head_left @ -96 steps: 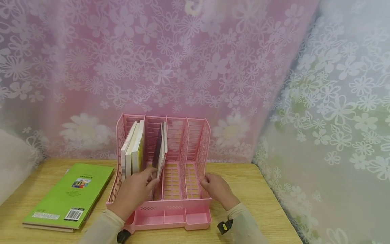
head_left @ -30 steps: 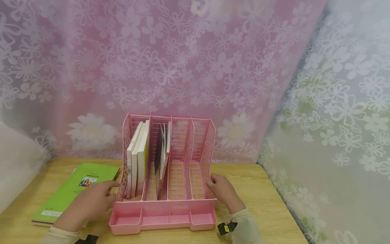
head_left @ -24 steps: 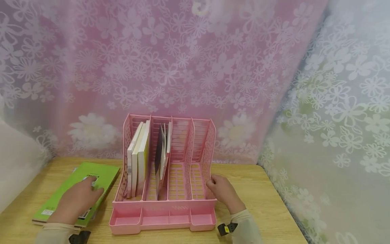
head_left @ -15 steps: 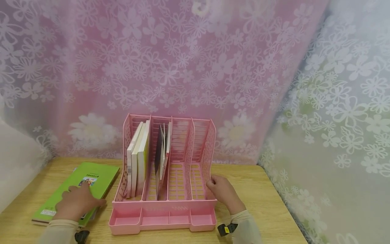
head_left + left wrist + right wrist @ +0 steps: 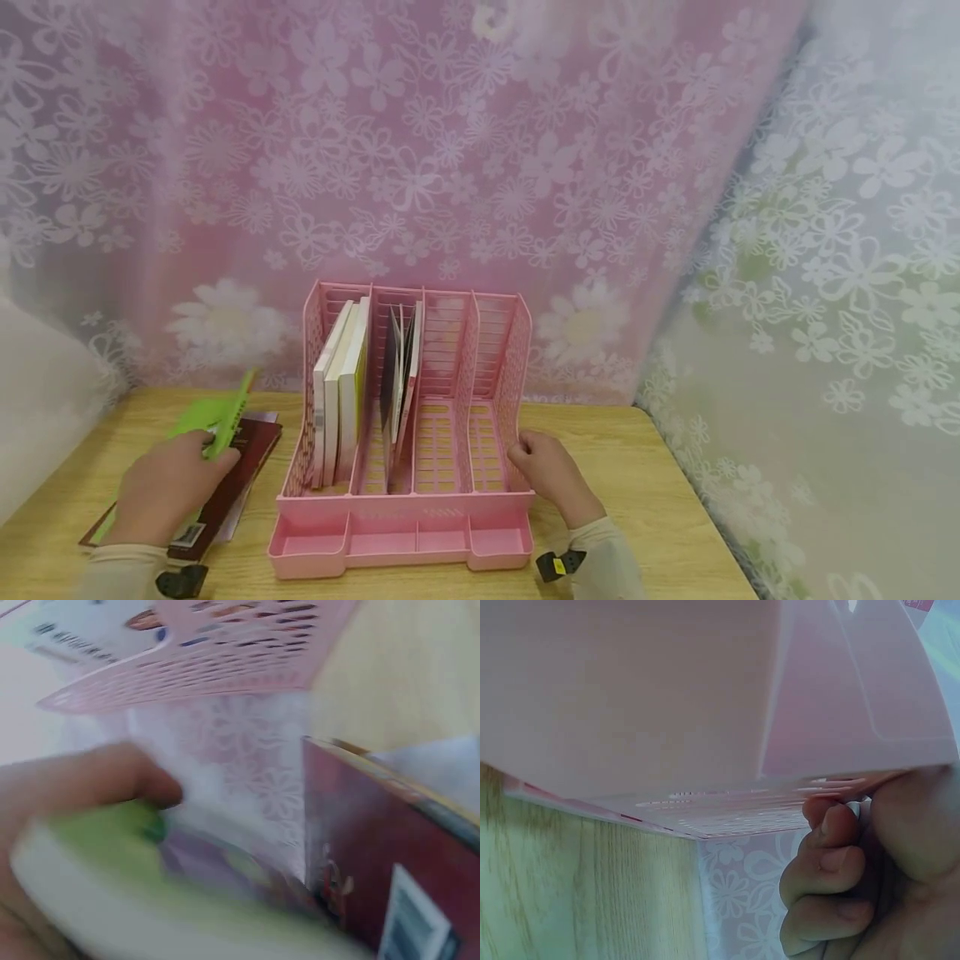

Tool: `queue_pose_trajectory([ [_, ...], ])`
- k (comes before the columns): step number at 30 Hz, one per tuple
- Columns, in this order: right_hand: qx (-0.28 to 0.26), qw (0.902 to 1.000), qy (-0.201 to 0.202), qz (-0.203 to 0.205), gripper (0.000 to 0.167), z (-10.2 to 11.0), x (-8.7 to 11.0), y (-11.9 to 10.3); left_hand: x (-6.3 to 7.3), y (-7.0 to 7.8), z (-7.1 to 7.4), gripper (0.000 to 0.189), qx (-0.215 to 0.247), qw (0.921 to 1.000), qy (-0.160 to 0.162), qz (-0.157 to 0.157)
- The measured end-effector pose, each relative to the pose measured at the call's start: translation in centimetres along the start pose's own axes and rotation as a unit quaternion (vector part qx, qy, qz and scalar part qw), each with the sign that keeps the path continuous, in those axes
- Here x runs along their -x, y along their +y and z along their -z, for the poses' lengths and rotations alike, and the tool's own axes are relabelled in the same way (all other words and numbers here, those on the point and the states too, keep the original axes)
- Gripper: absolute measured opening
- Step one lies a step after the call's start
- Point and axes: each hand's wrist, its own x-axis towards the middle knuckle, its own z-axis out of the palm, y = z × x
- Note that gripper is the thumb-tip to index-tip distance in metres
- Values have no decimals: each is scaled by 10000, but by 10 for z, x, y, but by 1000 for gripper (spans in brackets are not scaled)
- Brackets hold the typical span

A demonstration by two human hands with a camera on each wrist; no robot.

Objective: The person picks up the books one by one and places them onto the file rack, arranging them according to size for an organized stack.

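My left hand [image 5: 165, 483] grips a green book [image 5: 234, 412] by its edge, lifted and tilted steeply on its side. In the left wrist view the green book [image 5: 112, 855] is blurred, with my fingers curled over it. Below it lies a dark red book [image 5: 255, 450], its edge partly hidden by my hand. With curled fingers, my right hand [image 5: 553, 473] holds the lower front edge of the right side wall of a pink book rack [image 5: 397, 507]; the right wrist view shows the fingers [image 5: 825, 862] bent against this wall.
Several thick white-paged books [image 5: 337, 400] stand in the rack's leftmost compartment. Thin books [image 5: 397, 375] lean in the second one. Small trays [image 5: 442, 537] run along the rack's front. Behind the wooden table [image 5: 600, 433] hangs a pink flowered curtain [image 5: 450, 167].
My left hand left the thin books in the rack, moved left to the pile and picked up the green book, baring the dark red one. My right hand stays on the rack.
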Motion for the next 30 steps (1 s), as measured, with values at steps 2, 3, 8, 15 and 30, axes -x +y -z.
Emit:
queue_pose_trajectory([
  [2,-2,10000,9,-22,22,1,0,1,5,2,7,48,301,9977,607,-77],
  [3,2,10000,18,-19,22,1,0,2,7,3,11,45,485,9945,921,-73],
  [8,-58,10000,35,-47,23,3,1,4,10,14,17,38,1227,9506,2833,-313],
  [15,-227,9997,8,10,24,1,3,5,3,13,7,33,1328,9609,2413,-276],
  [30,-238,9996,-141,20,23,0,-1,1,-7,-29,9,71,1270,9915,-165,235],
])
